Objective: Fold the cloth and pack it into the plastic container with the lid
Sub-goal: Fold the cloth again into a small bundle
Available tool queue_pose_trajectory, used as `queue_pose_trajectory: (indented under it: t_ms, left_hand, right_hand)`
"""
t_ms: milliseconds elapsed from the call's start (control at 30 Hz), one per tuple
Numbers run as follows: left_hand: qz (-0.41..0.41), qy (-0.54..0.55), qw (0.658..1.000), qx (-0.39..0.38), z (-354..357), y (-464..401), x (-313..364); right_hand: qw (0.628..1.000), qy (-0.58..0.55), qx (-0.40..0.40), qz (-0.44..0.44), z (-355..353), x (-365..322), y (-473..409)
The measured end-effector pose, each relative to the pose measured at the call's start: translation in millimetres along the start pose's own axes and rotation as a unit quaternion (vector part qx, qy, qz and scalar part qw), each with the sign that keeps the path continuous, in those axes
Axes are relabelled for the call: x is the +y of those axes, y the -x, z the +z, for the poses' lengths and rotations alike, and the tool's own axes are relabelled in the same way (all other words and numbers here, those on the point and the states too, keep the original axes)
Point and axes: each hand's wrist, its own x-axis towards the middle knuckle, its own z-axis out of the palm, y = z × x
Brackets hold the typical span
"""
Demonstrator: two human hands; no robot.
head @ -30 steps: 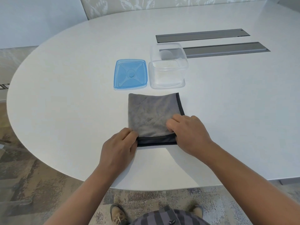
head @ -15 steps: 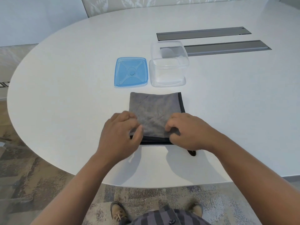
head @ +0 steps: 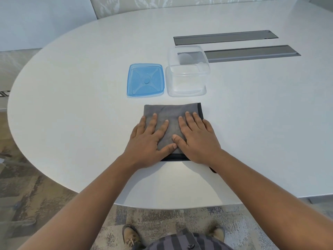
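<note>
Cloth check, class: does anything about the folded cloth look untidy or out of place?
Yes. A dark bit of the cloth pokes out past its near right corner, beside the right hand, so the fold isn't square.

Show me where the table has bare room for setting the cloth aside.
Bare table runs left of the lid and left hand; more lies right of the container and right hand, below the slots. Crowded: the strip between lid, container and cloth.

White oval table (head: pixel 72 109): folded grey cloth (head: pixel 171 112), blue lid (head: pixel 145 80), clear container (head: pixel 187 76), 2 inset grey panels (head: pixel 225 37).
</note>
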Motion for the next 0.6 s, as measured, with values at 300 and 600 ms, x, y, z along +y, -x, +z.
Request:
queue_pose_trajectory:
  t_ms: [300, 600]
  left_hand:
    - [-0.1, 0.19, 0.975, 0.052, -28, -28, -4]
    - [-0.192, 0.395, 0.898, 0.032, -49, -43, -27]
  right_hand:
    - [1.0, -0.019, 0.018, 0.007, -13, 2, -8]
    - [0.95, -0.28, 0.027, 0.136, -43, 32, -25]
